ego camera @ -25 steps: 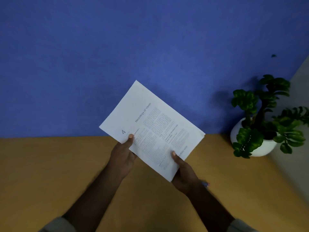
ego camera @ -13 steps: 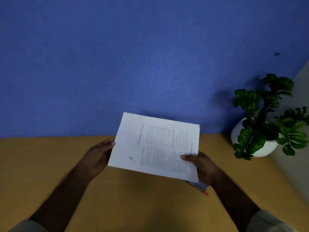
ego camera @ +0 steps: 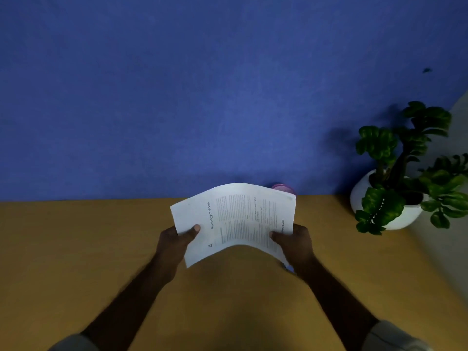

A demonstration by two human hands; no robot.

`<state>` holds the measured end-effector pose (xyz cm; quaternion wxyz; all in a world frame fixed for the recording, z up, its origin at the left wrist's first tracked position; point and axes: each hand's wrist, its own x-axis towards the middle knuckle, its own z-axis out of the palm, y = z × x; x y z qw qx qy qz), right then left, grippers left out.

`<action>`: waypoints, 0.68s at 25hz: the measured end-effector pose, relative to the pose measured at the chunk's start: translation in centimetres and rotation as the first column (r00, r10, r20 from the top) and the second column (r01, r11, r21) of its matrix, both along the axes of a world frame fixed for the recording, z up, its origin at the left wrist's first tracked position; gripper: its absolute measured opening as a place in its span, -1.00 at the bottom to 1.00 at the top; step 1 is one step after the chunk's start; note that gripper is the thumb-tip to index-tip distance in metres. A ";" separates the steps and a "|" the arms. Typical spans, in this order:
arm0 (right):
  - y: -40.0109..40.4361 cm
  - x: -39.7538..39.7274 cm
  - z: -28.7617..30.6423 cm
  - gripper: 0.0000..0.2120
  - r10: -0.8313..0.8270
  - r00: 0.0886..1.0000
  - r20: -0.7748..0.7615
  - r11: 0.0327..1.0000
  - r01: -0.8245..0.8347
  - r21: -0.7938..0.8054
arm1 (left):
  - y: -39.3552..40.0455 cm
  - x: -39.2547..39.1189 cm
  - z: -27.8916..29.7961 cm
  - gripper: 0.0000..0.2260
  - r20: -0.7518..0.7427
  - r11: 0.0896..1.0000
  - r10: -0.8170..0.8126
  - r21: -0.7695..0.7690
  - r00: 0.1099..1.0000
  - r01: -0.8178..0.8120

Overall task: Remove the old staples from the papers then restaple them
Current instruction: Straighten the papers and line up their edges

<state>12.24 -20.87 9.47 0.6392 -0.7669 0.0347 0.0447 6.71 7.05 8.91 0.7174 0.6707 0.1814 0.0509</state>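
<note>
A stack of white printed papers (ego camera: 235, 219) is held above the wooden table (ego camera: 76, 249), bowed upward in the middle. My left hand (ego camera: 177, 241) grips its left edge with the thumb on top. My right hand (ego camera: 295, 243) grips its right edge, thumb on the printed page. A small blue and pink object (ego camera: 288, 268) peeks out under my right hand; I cannot tell what it is. No staple shows on the papers.
A pink round object (ego camera: 282, 187) sits on the table behind the papers, against the blue wall (ego camera: 202, 97). A green plant in a white pot (ego camera: 395, 198) stands at the far right. A grey surface (ego camera: 453, 236) borders the table's right side.
The papers have turned from a tilted diamond to nearly level and now bow upward. Both hands dropped lower and gripped opposite edges. The pink object behind came into view.
</note>
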 end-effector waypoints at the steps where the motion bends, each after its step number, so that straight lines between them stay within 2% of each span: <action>1: 0.3 -0.6 -0.5 -0.68 -0.017 1.000 0.023 0.999 0.016 0.041 | -0.6 -0.3 -0.3 -0.76 0.048 1.000 0.020 -0.001 0.999 -0.020; 4: 0.9 -2.0 -2.2 -0.71 -0.088 0.994 0.066 0.996 0.086 0.037 | -1.2 -1.3 -2.2 -0.70 0.137 0.997 0.072 -0.030 0.988 -0.069; 6: 0.9 -3.1 -4.3 -0.77 -0.116 0.992 0.040 0.993 0.118 -0.025 | -1.5 -2.1 -4.3 -0.72 0.081 0.996 0.089 -0.028 0.993 -0.087; 8: 0.6 -4.4 -6.6 -0.84 -0.116 0.991 -0.064 0.985 0.106 -0.139 | -1.8 -3.0 -6.4 -0.77 -0.034 0.994 0.057 0.093 0.998 -0.054; 10: 0.1 -5.5 -8.2 -0.81 -0.186 0.964 -0.190 0.968 0.147 -0.205 | -2.3 -3.8 -7.5 -0.76 -0.076 0.980 0.064 0.195 0.995 -0.048; 12: -0.1 -5.7 -8.9 -0.68 -0.193 0.964 -0.183 0.970 0.159 -0.185 | -2.6 -3.8 -7.5 -0.68 -0.033 0.960 0.088 0.268 0.996 -0.076; 14: 0.2 -5.4 -8.9 -0.65 -0.187 0.974 -0.131 0.972 0.164 -0.166 | -2.7 -3.5 -7.4 -0.66 -0.007 0.942 0.076 0.329 0.997 -0.069; 15: 0.2 -5.2 -9.1 -0.67 -0.202 0.971 -0.131 0.960 0.169 -0.225 | -2.6 -3.4 -7.6 -0.66 -0.018 0.937 0.071 0.345 0.997 -0.060; 17: 0.2 -4.8 -9.5 -0.71 -0.218 0.965 -0.148 0.871 0.124 -0.476 | -2.5 -3.0 -7.9 -0.68 -0.096 0.926 0.094 0.374 0.991 -0.052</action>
